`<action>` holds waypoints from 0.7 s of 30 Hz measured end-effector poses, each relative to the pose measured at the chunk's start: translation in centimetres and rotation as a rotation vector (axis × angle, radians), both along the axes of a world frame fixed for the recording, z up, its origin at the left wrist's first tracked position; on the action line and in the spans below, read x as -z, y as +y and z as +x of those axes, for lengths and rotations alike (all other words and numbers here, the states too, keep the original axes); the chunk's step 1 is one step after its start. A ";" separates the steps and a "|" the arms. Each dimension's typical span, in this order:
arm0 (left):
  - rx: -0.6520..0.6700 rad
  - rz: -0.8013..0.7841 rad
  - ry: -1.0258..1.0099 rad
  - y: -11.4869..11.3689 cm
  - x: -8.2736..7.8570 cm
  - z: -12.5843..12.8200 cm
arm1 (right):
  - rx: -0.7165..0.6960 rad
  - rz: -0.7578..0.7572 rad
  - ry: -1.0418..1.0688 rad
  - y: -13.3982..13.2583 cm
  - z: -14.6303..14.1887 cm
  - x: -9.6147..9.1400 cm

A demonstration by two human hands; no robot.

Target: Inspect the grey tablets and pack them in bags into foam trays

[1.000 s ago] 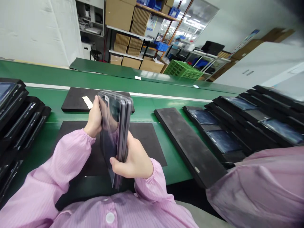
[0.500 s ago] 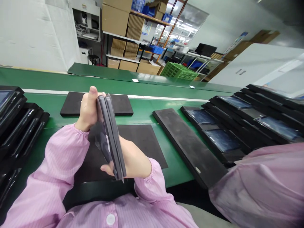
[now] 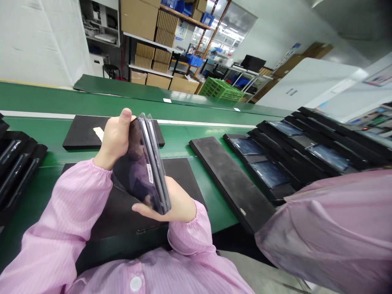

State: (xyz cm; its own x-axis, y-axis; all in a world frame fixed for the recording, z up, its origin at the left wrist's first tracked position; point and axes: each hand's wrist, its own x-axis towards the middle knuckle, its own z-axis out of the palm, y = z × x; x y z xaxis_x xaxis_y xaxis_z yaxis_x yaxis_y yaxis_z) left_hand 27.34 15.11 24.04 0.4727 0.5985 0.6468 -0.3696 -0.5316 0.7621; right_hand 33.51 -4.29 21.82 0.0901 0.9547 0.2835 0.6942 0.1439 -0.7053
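Observation:
Between my two hands is a small stack of flat, glossy screen panels (image 3: 139, 167) in clear plastic film, held tilted on edge. A white label shows on the nearest dark face. My left hand (image 3: 115, 136) grips the upper left end, thumb pointing up. From below and the right, my right hand (image 3: 174, 200) supports the lower end, its thumb across the near face and its other fingers hidden behind. Beneath them a flat black mat (image 3: 180, 175) lies on the green bench (image 3: 220, 218). Behind my left hand sits a black foam block (image 3: 81, 132) with a pale tag on it.
A long black foam slab (image 3: 229, 179) lies to the right. Beyond it are stacked black trays (image 3: 275, 190) with screens, partly covered by another person's pink sleeve (image 3: 330, 220). More black trays (image 3: 18, 163) stand at left. Shelves with cardboard boxes (image 3: 139, 18) and a green crate (image 3: 220, 89) are behind.
The panels have turned so their glossy face and label show more. My head view has shifted slightly right. Both hands keep hold of the stack.

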 end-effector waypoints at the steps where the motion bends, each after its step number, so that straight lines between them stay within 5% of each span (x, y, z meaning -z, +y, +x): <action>1: 0.000 0.008 0.003 -0.1 -0.1 0.2 | -0.007 0.007 -0.016 0.0 0.1 0.1; 7: 0.033 0.055 0.029 -0.8 -0.4 0.7 | -0.026 0.020 -0.064 -0.5 0.3 0.5; 14: 0.101 0.074 0.045 -0.9 -0.1 -0.1 | -0.196 -0.159 0.180 -2.3 2.0 -1.0; 21: 0.087 0.259 0.022 -2.6 1.2 -1.1 | 0.021 0.131 0.480 -2.1 -0.7 -0.9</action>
